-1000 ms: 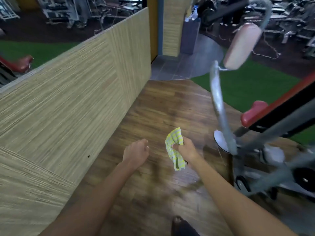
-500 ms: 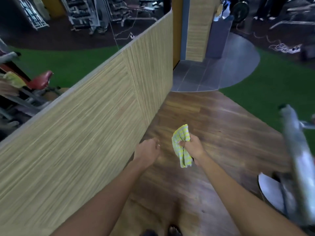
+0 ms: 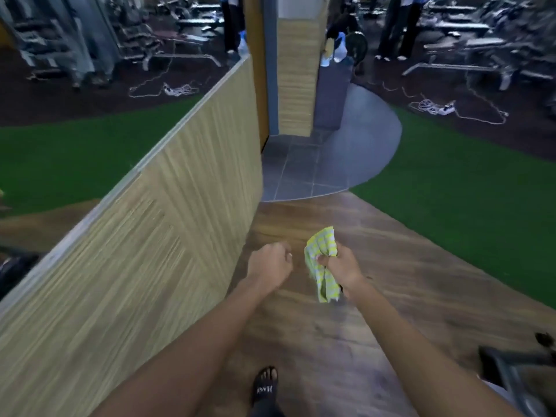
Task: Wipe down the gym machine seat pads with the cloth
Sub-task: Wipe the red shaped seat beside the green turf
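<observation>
My right hand point(image 3: 343, 267) grips a yellow-green checked cloth point(image 3: 321, 260), bunched in the fist and hanging down over the wooden floor point(image 3: 391, 290). My left hand point(image 3: 270, 261) is a loose fist just left of the cloth, holding nothing and apart from it. No seat pad shows in this view. Only a dark metal base of a gym machine point(image 3: 517, 377) pokes in at the lower right corner.
A low wood-grain partition wall point(image 3: 135, 251) runs along my left. Green turf point(image 3: 469, 200) lies to the right and beyond the wall. A grey tiled patch point(image 3: 325, 164) and a pillar point(image 3: 296, 73) stand ahead. Benches, cables and standing people fill the far background. My sandalled foot point(image 3: 264, 386) is below.
The view has swung left and forward: the machine with its red and pale pads has slid out of frame to the right. Both hands keep their pose, the cloth still in the right.
</observation>
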